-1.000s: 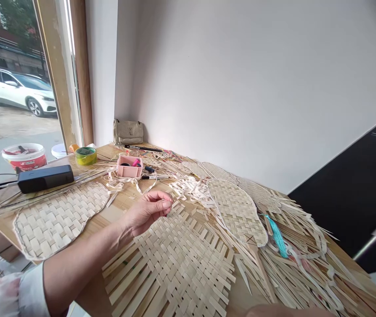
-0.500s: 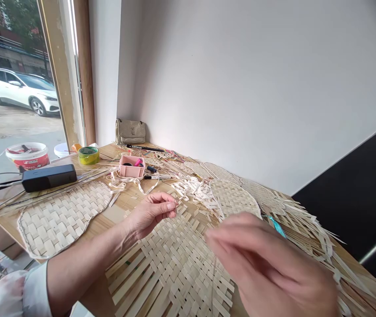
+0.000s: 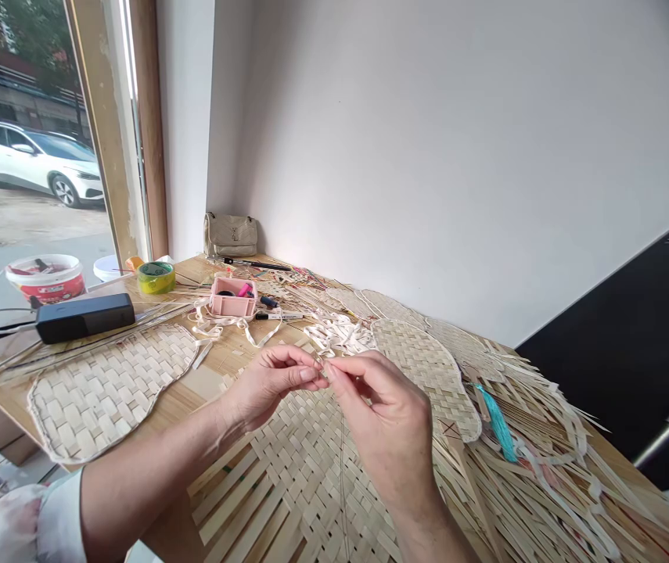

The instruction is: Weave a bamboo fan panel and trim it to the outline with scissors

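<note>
Half a second earlier the right hand (image 3: pixel 384 426) had been a blur low at 4 o'clock, well apart from the left. It had since come up and across, so that its fingertips met those of the left hand (image 3: pixel 269 383) above the table (image 3: pixel 210 360). The left hand had hardly shifted in that second and kept the same closed pinch. This looked like the point where a one-handed hold turned into fine two-handed work at the fingertips.

The left forearm ran in from 8 o'clock with the wrist straight. Its thumb and forefinger were pressed together on something too fine to make out, and the other fingers (image 3: pixel 287 361) were curled loosely above. The right hand rose from 5 o'clock with its back to the camera. Its fingers (image 3: pixel 343 367) were pinched narrow on a thin thread (image 3: pixel 343 477), touching the left fingertips. The thread hung straight down toward 6 o'clock, just above the unfinished woven mat (image 3: pixel 304 485) that lay under both hands.

A trimmed woven piece (image 3: pixel 105 383) lay at 9 o'clock of the left hand. Another woven piece (image 3: pixel 428 367) lay at 2 o'clock of the right hand, with a turquoise tassel (image 3: pixel 495 422) beside it. A pink box (image 3: pixel 231 301) sat near 11 o'clock.
</note>
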Motion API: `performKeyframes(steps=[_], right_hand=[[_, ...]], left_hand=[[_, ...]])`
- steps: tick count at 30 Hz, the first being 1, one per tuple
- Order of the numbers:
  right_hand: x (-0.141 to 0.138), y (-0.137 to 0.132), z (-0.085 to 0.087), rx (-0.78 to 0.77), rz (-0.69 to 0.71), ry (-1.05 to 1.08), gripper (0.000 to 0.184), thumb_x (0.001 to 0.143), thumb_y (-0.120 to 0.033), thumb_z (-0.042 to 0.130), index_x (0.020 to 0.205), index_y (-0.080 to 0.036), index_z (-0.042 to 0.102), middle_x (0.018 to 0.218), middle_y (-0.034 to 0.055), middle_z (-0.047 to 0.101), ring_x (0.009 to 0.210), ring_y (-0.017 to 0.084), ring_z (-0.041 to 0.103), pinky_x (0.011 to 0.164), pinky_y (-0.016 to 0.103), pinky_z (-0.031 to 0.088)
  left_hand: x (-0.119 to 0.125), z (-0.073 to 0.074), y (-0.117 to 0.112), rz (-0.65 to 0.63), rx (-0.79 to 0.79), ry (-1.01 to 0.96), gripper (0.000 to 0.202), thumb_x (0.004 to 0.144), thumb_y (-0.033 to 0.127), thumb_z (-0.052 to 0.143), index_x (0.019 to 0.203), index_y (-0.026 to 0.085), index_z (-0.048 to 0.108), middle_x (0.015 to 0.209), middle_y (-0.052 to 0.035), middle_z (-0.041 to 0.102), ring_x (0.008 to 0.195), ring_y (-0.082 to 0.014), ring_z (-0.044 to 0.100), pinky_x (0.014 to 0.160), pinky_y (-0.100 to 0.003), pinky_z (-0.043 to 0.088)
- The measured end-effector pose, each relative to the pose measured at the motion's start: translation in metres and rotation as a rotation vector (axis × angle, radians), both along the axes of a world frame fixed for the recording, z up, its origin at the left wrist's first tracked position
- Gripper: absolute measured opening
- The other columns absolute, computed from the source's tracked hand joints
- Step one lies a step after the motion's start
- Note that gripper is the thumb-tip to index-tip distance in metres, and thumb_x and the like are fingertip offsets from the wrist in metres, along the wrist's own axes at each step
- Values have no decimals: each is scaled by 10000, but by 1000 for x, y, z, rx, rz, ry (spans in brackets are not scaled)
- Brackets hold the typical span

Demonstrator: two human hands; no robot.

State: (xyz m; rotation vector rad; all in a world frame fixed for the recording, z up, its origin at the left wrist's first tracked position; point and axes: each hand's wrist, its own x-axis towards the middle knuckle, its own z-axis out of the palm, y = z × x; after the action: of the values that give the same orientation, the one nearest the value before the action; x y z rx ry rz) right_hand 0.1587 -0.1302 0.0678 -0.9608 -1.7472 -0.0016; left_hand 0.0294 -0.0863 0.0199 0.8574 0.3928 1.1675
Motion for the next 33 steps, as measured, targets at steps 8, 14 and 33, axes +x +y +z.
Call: performKeyframes(steps=[8,14,33], right_hand=[[-1,0,0,-29,2,36,146,798,-106,547,703,-189,622,633,-24,598,569,103,550,506,208,444],[-1,1,0,-41,4,47,150,804,-129,542,697,-196,623,623,-21,600,561,111,554,501,219,449],[-3,1,-1,-15,-11,25,149,809,-133,535,701,-197,616,632,-19,600,562,110,552,496,219,446]], left_hand=[[0,-1,0,29,-2,5,208,529,223,834,645,128,689,662,-22,680,607,-116,633,671,-239,498],[0,0,-1,27,-5,16,220,520,238,836,650,129,696,672,-24,682,610,-120,631,684,-255,500],[2,0,-1,62,18,16,218,524,239,835,626,129,676,643,-14,668,611,-115,622,670,-247,493]])
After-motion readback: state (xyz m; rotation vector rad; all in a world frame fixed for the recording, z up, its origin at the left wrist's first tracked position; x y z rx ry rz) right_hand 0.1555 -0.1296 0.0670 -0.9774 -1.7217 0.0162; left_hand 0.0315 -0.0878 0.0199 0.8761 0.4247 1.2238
